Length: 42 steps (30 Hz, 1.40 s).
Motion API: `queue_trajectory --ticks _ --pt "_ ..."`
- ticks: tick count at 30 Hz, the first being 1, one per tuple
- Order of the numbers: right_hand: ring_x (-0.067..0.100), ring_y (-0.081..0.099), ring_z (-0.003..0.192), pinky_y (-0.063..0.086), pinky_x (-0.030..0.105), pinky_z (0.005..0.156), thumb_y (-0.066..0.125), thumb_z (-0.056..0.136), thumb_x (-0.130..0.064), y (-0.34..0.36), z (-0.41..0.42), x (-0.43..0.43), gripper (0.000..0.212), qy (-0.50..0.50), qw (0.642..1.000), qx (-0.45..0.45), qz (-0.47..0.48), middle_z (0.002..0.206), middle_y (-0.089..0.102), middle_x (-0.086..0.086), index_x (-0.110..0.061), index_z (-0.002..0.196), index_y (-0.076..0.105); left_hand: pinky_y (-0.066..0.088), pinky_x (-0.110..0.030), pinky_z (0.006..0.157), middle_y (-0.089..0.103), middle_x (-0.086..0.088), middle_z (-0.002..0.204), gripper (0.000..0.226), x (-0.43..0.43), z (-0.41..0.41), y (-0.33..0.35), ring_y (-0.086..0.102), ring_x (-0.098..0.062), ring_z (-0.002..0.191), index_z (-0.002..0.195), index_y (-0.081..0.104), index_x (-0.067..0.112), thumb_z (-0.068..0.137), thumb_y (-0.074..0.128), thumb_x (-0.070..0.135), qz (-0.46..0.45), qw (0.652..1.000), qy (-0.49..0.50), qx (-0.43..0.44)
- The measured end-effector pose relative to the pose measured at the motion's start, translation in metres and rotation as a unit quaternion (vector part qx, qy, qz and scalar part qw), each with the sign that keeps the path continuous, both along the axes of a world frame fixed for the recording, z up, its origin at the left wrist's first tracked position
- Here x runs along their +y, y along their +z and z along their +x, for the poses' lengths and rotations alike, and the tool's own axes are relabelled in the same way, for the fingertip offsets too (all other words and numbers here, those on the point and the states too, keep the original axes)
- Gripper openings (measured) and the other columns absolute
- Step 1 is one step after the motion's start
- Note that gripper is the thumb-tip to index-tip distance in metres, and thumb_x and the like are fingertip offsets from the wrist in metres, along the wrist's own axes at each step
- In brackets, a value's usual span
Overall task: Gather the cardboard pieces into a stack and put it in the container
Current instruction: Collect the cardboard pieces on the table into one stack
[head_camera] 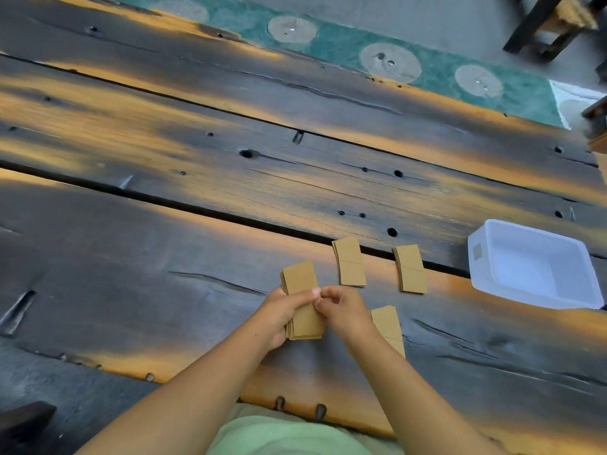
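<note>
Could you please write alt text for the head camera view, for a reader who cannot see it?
Both bare hands, left hand and right hand, hold a stack of cardboard pieces over a dark wooden plank table. Three more cardboard piles lie nearby, one partly hidden under the right wrist, and an empty white plastic container sits at the right.

On the plank surface, a stack of cardboard pieces sits near the person's edge, clasped between the left hand and the right hand. Just right of the right hand lies another pile. Farther back lie two more piles, side by side. The container stands to their right, nothing in it.
</note>
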State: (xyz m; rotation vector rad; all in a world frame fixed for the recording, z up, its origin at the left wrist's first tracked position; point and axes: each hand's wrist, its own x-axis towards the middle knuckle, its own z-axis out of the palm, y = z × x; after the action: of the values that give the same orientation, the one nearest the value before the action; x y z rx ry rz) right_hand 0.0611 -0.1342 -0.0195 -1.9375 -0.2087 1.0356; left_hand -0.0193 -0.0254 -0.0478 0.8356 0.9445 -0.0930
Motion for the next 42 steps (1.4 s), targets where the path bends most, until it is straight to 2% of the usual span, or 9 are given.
queue_trajectory --ticks 8,13,15,18,22,25,30,35,42 --pt "0.016 0.062 0.075 0.057 0.041 0.077 0.065 0.085 -0.012 -0.002 0.01 0.0 0.016 -0.035 0.996 -0.071 -0.045 0.074 0.062 -0.007 -0.027 0.086 0.06 0.06 -0.032 0.055 0.08 -0.007 0.079 0.017 0.001 0.031 0.002 0.076 -0.02 0.066 0.103 0.073 0.012 0.086 0.075 0.009 -0.003 1.0 -0.022 -0.004" --pt "-0.005 0.059 0.072 0.052 0.022 0.068 0.066 0.085 -0.018 -0.008 0.033 -0.006 0.022 0.048 0.98 -0.181 -0.069 0.077 0.059 -0.022 -0.033 0.1 0.064 0.06 -0.032 0.052 0.079 -0.005 0.071 0.011 -0.002 0.056 -0.003 0.076 -0.02 0.063 0.093 0.065 0.016 0.09 0.07 0.006 -0.008 1.0 -0.01 0.028" --pt "-0.003 0.06 0.077 0.053 0.023 0.07 0.065 0.086 -0.019 -0.012 0.049 -0.008 0.023 0.063 0.976 -0.196 -0.073 0.085 0.059 -0.022 -0.028 0.106 0.069 0.063 -0.04 0.066 0.08 -0.009 0.086 0.013 -0.001 0.066 -0.007 0.075 -0.025 0.078 0.101 0.069 0.014 0.09 0.069 0.008 -0.002 0.999 -0.015 0.034" --pt "0.016 0.063 0.091 0.055 0.036 0.085 0.063 0.086 -0.016 -0.024 0.076 -0.014 0.028 0.038 0.981 -0.165 -0.098 0.1 0.065 -0.002 -0.016 0.113 0.067 0.06 -0.046 0.085 0.079 -0.012 0.097 0.019 0.0 0.082 -0.014 0.076 -0.024 0.086 0.111 0.069 0.01 0.093 0.065 0.006 0.004 0.999 -0.024 0.032" --pt "0.016 0.062 0.098 0.046 0.027 0.084 0.063 0.088 -0.014 -0.043 0.114 -0.025 0.037 0.025 0.981 -0.141 -0.129 0.105 0.065 -0.002 -0.012 0.125 0.063 0.058 -0.045 0.093 0.078 -0.015 0.105 0.025 0.001 0.103 -0.028 0.075 -0.026 0.097 0.12 0.066 0.004 0.096 0.061 0.006 0.019 0.998 -0.008 0.055" --pt "0.02 0.063 0.11 0.048 0.031 0.093 0.062 0.09 -0.017 -0.056 0.139 -0.027 0.042 0.03 0.98 -0.128 -0.15 0.119 0.067 0.003 -0.012 0.132 0.06 0.053 -0.049 0.1 0.076 -0.015 0.113 0.029 0.004 0.118 -0.038 0.072 -0.026 0.106 0.123 0.066 0.005 0.094 0.065 0.007 0.035 0.996 0.024 0.08" --pt "0.026 0.063 0.114 0.05 0.041 0.1 0.062 0.091 -0.019 -0.07 0.16 -0.02 0.04 0.008 0.984 -0.08 -0.162 0.118 0.069 0.007 -0.009 0.13 0.06 0.058 -0.045 0.093 0.074 -0.022 0.115 0.018 0.008 0.132 -0.048 0.072 -0.032 0.108 0.11 0.068 0.008 0.093 0.064 0.003 0.038 0.99 0.084 0.104" --pt "0.023 0.063 0.113 0.049 0.033 0.095 0.067 0.089 -0.02 -0.08 0.174 -0.01 0.042 -0.025 0.985 -0.008 -0.172 0.117 0.068 0.004 -0.012 0.13 0.061 0.059 -0.046 0.092 0.074 -0.022 0.114 0.017 0.004 0.14 -0.051 0.073 -0.033 0.106 0.108 0.068 0.008 0.094 0.062 0.001 0.01 0.99 0.083 0.11" --pt "0.032 0.068 0.097 0.056 0.046 0.088 0.061 0.086 -0.005 -0.089 0.168 -0.005 0.013 -0.081 0.98 0.046 -0.176 0.101 0.073 0.016 -0.002 0.098 0.067 0.063 -0.04 0.074 0.079 -0.013 0.097 0.019 0.009 0.135 -0.056 0.077 -0.023 0.089 0.114 0.065 0.007 0.096 0.062 0.004 -0.037 0.99 0.066 0.119"
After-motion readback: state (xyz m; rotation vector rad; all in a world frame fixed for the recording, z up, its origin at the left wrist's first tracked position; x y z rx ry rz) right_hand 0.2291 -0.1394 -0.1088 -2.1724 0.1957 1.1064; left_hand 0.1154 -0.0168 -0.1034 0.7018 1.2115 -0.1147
